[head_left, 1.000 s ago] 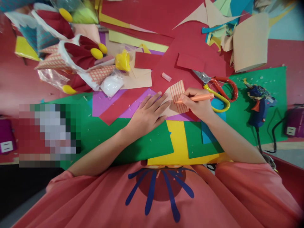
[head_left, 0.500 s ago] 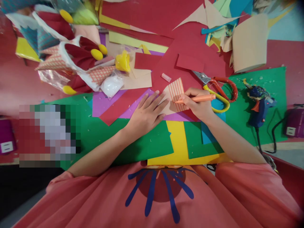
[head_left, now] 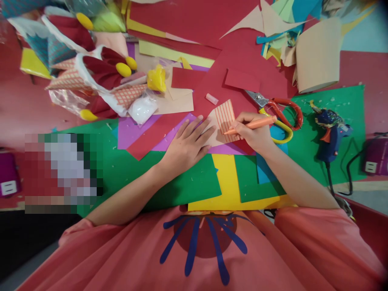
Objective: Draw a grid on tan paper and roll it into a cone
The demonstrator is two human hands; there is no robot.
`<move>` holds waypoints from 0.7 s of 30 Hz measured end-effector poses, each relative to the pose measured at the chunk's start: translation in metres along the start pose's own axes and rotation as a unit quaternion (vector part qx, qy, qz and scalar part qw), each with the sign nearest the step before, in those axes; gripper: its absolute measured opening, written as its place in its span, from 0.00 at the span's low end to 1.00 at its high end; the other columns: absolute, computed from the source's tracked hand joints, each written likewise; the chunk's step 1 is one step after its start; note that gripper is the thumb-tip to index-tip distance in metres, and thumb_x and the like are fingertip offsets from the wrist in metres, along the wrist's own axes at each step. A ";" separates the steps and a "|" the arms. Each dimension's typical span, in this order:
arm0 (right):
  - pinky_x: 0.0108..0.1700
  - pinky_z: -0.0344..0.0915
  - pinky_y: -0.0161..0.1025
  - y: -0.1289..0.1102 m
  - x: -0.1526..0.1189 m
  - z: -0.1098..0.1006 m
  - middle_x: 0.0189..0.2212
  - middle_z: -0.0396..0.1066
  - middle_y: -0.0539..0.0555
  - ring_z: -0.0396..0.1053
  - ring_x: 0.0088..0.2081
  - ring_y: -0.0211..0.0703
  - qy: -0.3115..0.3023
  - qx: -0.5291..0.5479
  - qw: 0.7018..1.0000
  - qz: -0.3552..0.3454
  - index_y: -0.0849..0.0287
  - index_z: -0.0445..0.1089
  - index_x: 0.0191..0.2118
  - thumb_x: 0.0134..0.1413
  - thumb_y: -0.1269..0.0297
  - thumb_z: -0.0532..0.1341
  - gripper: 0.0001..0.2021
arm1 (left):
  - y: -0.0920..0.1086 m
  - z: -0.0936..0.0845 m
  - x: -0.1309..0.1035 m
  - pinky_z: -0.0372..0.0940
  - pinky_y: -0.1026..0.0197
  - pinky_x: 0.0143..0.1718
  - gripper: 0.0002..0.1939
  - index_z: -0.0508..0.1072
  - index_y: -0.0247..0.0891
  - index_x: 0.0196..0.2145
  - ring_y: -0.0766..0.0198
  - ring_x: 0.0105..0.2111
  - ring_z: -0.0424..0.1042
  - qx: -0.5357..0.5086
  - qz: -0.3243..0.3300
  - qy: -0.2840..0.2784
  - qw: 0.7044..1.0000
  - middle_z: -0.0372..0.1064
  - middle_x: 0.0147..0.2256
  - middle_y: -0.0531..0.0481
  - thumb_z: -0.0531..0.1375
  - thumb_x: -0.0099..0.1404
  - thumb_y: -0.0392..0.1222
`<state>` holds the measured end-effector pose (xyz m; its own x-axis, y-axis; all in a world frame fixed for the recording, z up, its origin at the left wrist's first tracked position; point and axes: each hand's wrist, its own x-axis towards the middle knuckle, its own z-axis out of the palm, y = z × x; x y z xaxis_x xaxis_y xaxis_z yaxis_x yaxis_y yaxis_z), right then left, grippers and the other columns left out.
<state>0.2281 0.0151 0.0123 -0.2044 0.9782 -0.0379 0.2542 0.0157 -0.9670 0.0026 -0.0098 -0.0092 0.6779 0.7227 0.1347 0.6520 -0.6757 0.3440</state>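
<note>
While left fingers [head_left: 195, 126] splay, right fingers [head_left: 243, 117] curl.

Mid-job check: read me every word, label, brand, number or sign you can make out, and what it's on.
No words, brands or numbers can be read.
Left purple box and right purple box: each has a white patch with short dark marks, too small to identify.
Orange marker: no lettering can be made out.
Pale paper: orange stripes, no readable writing.
</note>
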 end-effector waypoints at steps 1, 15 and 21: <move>0.21 0.52 0.32 0.000 0.000 0.000 0.15 0.63 0.46 0.58 0.18 0.30 0.011 0.002 1.000 -0.002 0.60 0.65 0.19 0.50 0.66 0.59 0.11 | 0.000 0.000 0.000 0.51 0.42 0.65 0.24 0.58 0.40 0.63 0.50 0.66 0.54 0.003 0.000 0.001 1.000 0.56 0.65 0.42 0.51 0.72 0.46; 0.24 0.55 0.33 0.001 -0.003 0.001 0.17 0.66 0.48 0.60 0.20 0.31 0.001 -0.061 0.998 -0.021 0.60 0.66 0.20 0.53 0.65 0.59 0.12 | 0.001 0.000 0.001 0.49 0.40 0.65 0.24 0.59 0.41 0.63 0.49 0.66 0.52 -0.015 -0.029 -0.012 0.999 0.54 0.65 0.41 0.49 0.73 0.47; 0.22 0.54 0.32 0.000 -0.003 0.001 0.16 0.65 0.47 0.58 0.20 0.31 -0.002 -0.072 0.997 -0.030 0.61 0.65 0.20 0.52 0.64 0.60 0.12 | 0.000 0.000 0.001 0.50 0.40 0.65 0.24 0.59 0.40 0.63 0.48 0.66 0.53 -0.011 -0.021 -0.007 1.000 0.55 0.65 0.41 0.50 0.72 0.47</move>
<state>0.2277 0.0123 0.0117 -0.2273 0.9737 0.0172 0.3739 0.1036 -0.9217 0.0034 -0.0093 -0.0089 0.6550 0.7479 0.1079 0.6724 -0.6419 0.3686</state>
